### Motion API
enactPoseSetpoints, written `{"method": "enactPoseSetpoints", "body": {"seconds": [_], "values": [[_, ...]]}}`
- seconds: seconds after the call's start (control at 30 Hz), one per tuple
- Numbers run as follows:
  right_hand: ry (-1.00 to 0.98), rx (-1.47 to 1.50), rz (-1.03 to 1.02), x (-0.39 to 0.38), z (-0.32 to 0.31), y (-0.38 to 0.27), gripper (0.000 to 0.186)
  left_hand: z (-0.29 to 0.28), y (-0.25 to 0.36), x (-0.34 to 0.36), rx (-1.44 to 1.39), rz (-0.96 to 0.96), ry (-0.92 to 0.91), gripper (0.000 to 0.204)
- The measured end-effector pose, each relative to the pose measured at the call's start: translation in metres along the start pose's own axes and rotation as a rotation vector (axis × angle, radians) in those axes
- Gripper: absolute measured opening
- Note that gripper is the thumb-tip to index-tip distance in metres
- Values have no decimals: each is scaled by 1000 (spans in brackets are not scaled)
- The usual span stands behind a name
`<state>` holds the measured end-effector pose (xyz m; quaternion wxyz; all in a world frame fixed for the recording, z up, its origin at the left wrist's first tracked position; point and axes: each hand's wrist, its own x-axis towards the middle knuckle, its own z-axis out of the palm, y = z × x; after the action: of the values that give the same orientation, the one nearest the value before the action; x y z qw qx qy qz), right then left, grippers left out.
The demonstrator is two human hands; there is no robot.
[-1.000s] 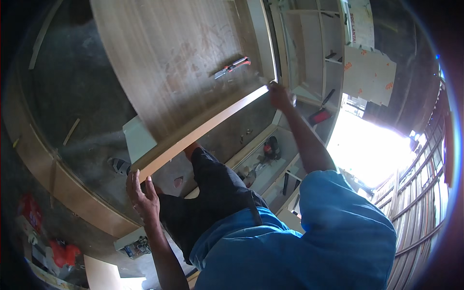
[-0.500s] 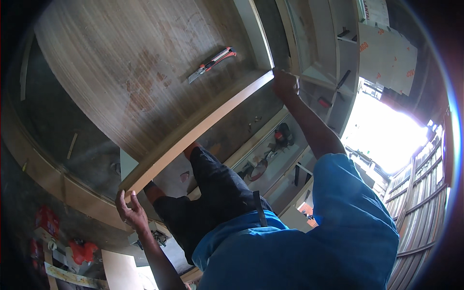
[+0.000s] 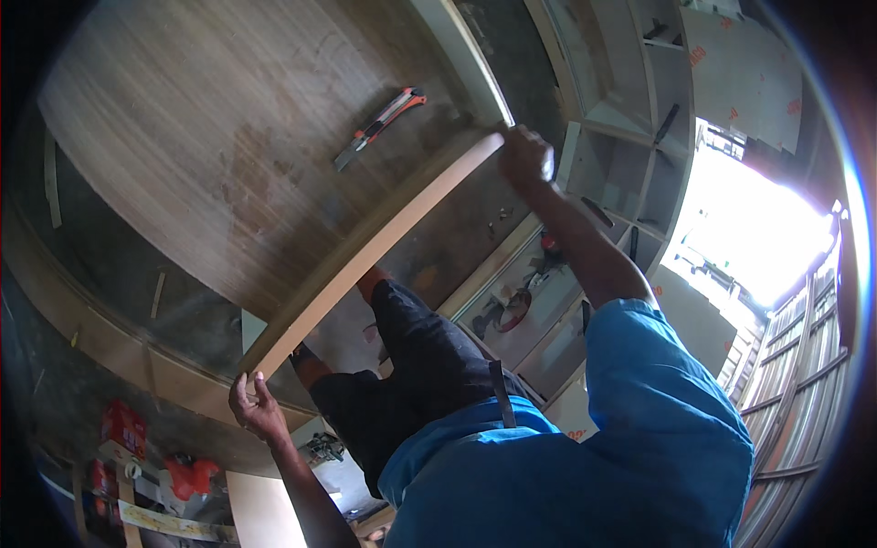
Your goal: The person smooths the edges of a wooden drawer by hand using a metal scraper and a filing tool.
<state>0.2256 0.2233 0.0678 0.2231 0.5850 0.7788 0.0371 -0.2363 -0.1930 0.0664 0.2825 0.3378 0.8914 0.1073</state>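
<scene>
A long, narrow wooden board (image 3: 375,245) runs diagonally along the near edge of a large wood-grain panel (image 3: 164,128). My left hand (image 3: 258,409) pinches its near left end between thumb and fingers. At the far right end my right hand (image 3: 526,157) is closed around the corner, slightly blurred; its fingertips are hidden. A pale side strip (image 3: 470,55) meets the board near this hand. On the panel, beyond the board, lies a red and black utility knife (image 3: 382,126) with its blade out.
Open shelving (image 3: 621,137) stands on the right, beside a bright opening. A curved wooden edge (image 3: 174,379) borders the left. At lower left are a red box (image 3: 122,429) and a red plastic bag (image 3: 190,477). My legs are just below the board.
The whole view has shifted slightly, so panel and knife appear farther left. My right hand has turned a little at the board's far corner. My left hand keeps its hold.
</scene>
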Motion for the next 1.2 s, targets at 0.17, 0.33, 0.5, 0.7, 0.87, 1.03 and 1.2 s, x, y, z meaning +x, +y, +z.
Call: {"method": "enactPoseSetpoints", "body": {"seconds": [0.17, 0.33, 0.5, 0.7, 0.87, 1.03, 1.2], "values": [[60, 153, -38, 0, -16, -5, 28, -1, 7, -3, -6, 29, 32, 29], [39, 58, 59, 24, -11, 16, 23, -5, 14, -4, 65, 107, 12, 23], [-50, 140, -174, -35, -16, -63, 33, 0, 7, -9, 84, 165, 55, 26], [21, 108, 70, 7, -5, -18, 24, -10, 16, -12, 51, 165, 42, 30], [-106, 9, 30, 0, -14, -33, 28, -15, 12, -7, -43, 179, 56, 32], [-236, 15, -41, -45, -38, -123, 32, -27, -15, -18, -81, 89, 108, 32], [-331, -40, -62, -93, -62, -213, 31, -46, -93, -49, -160, 28, 173, 31]]}}
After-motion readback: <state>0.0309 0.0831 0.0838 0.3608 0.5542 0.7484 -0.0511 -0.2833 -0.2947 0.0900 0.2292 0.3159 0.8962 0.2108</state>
